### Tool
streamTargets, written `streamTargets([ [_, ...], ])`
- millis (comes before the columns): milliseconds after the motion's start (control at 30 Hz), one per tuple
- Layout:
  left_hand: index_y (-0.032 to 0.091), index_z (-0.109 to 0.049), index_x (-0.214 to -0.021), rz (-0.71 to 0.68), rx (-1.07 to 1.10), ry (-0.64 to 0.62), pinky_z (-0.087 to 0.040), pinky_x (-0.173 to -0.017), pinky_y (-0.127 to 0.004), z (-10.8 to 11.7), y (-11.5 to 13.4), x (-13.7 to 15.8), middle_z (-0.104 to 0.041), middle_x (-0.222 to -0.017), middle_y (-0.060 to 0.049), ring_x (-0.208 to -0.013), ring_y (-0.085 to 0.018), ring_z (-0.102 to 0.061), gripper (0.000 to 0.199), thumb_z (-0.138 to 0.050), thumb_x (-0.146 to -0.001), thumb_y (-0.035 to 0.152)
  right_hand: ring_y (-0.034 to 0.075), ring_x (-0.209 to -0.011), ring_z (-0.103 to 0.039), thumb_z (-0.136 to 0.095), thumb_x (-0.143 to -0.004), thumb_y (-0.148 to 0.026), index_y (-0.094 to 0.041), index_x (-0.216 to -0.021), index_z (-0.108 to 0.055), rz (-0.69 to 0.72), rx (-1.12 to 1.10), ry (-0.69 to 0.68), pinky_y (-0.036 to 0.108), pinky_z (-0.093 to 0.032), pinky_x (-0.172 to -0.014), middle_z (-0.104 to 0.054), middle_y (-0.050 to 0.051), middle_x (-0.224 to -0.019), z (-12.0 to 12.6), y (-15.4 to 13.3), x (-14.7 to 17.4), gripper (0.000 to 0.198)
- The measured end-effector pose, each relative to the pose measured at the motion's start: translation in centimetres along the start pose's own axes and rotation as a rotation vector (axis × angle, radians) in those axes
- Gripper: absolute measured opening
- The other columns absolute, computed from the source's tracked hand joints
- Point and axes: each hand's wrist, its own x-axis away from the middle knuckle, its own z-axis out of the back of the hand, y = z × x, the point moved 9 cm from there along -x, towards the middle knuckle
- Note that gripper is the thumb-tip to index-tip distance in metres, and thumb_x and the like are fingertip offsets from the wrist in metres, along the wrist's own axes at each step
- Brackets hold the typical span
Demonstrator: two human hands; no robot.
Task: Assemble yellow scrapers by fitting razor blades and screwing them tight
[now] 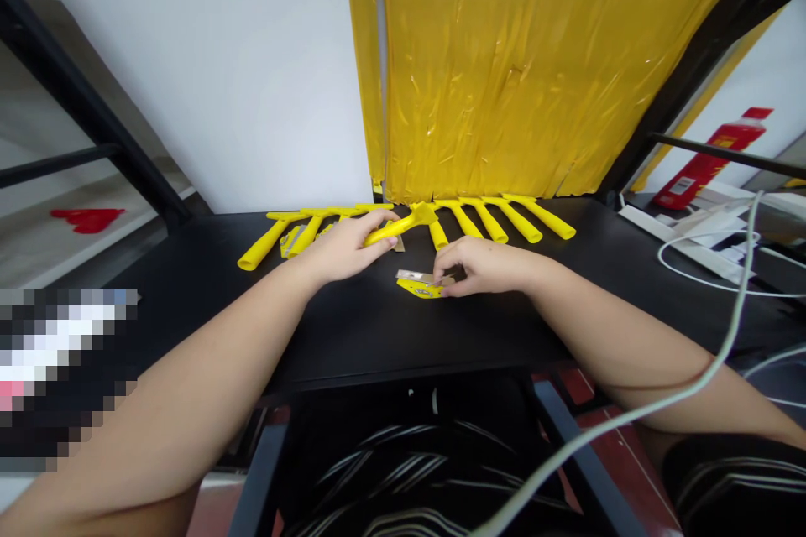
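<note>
The left hand (343, 250) is closed around a yellow handle (394, 228), lifted over the counter (353, 340), its broad head tipped toward the far right. The right hand (482, 265) pinches the right end of a metal strip (412, 275), which lies along the far side of a yellow plate (416, 290) in the middle of the counter.

Handle and plate are apart, so this piece looks unfinished: the two are not joined, and whether the strip is fixed to the plate cannot be told. Small metal parts show on the plate. At the far right lies a row of handles (522, 223); to the far left are more handles (259, 245), with another plate (290, 242) among them. Whether any of these are complete is too small to judge.

The near edge of the counter runs just before the person's lap, with bare surface between it and the plate. At the far side, a white panel (252, 84) and a yellow curtain (522, 75) limit reach behind the rows. A white cable (604, 424) crosses in front of the right forearm and could snag.
</note>
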Motion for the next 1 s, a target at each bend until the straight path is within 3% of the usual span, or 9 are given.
streamTargets([
  [200, 0.029, -0.069, -0.129, -0.030, -0.074, -0.037, -0.049, -0.079, -0.035, -0.4, -0.3, -0.2, -0.078, -0.110, -0.005, -0.089, -0.026, -0.070, 0.039, -0.059, -0.097, 0.048, 0.017, -0.083, -0.064, -0.064, -0.095, -0.019, -0.018, -0.100, -0.076, -0.056, 0.039, 0.066, 0.029, -0.051, -0.076, -0.071, 0.007, -0.101, 2.0, 1.8, 1.0, 0.013],
  [400, 0.024, -0.070, -0.123, 0.001, -0.094, -0.026, -0.051, -0.082, -0.037, -0.1, -0.3, -0.2, -0.076, -0.105, -0.006, -0.088, -0.026, -0.070, 0.036, -0.061, -0.093, 0.041, 0.022, -0.085, -0.069, -0.064, -0.093, -0.013, -0.020, -0.097, -0.081, -0.242, 0.270, 0.003, 0.034, -0.050, -0.077, -0.075, 0.009, -0.103, 1.0, 4.3, 1.2, 0.018],
  [533, 0.023, -0.070, -0.121, -0.018, -0.058, -0.017, -0.051, -0.084, -0.038, -0.1, 0.0, -0.2, -0.077, -0.106, -0.006, -0.087, -0.026, -0.070, 0.034, -0.063, -0.091, 0.037, 0.022, -0.083, -0.068, -0.070, -0.087, -0.011, -0.021, -0.103, -0.081, -0.322, 0.353, -0.004, 0.033, -0.047, -0.071, -0.076, 0.007, -0.100, 0.7, 4.3, 1.1, 0.022],
  [667, 0.023, -0.070, -0.119, -0.020, -0.035, -0.011, -0.051, -0.084, -0.038, -0.1, 0.1, -0.2, -0.077, -0.104, -0.006, -0.087, -0.026, -0.071, 0.032, -0.065, -0.089, 0.036, 0.020, -0.081, -0.067, -0.075, -0.087, -0.017, -0.020, -0.106, -0.079, -0.255, 0.269, 0.083, 0.031, -0.047, -0.070, -0.076, 0.006, -0.098, 1.5, 2.4, 0.9, 0.020],
  [800, 0.023, -0.070, -0.116, -0.023, -0.027, -0.002, -0.051, -0.084, -0.038, 0.1, 0.1, -0.2, -0.077, -0.103, -0.005, -0.084, -0.024, -0.070, 0.031, -0.067, -0.087, 0.034, 0.016, -0.076, -0.064, -0.077, -0.090, -0.024, -0.020, -0.105, -0.079, -0.114, 0.049, 0.015, 0.029, -0.047, -0.069, -0.074, 0.003, -0.093, 0.3, 0.3, 0.5, 0.016],
  [933, 0.022, -0.070, -0.113, -0.017, -0.042, 0.002, -0.051, -0.083, -0.038, 0.2, 0.2, -0.1, -0.077, -0.105, -0.006, -0.084, -0.024, -0.069, 0.030, -0.067, -0.085, 0.033, 0.018, -0.086, -0.065, -0.084, -0.085, -0.027, -0.021, -0.107, -0.081, -0.064, 0.069, -0.016, 0.030, -0.048, -0.075, -0.072, 0.005, -0.102, -0.6, -0.1, 0.1, 0.023],
  [1000, 0.022, -0.070, -0.112, -0.027, -0.060, -0.001, -0.051, -0.084, -0.037, 0.2, 0.4, -0.1, -0.077, -0.105, -0.006, -0.084, -0.023, -0.069, 0.029, -0.068, -0.085, 0.032, 0.017, -0.082, -0.064, -0.084, -0.086, -0.025, -0.021, -0.103, -0.082, -0.052, 0.067, -0.024, 0.029, -0.047, -0.074, -0.071, 0.004, -0.097, -0.8, -0.1, 0.0, 0.018],
])
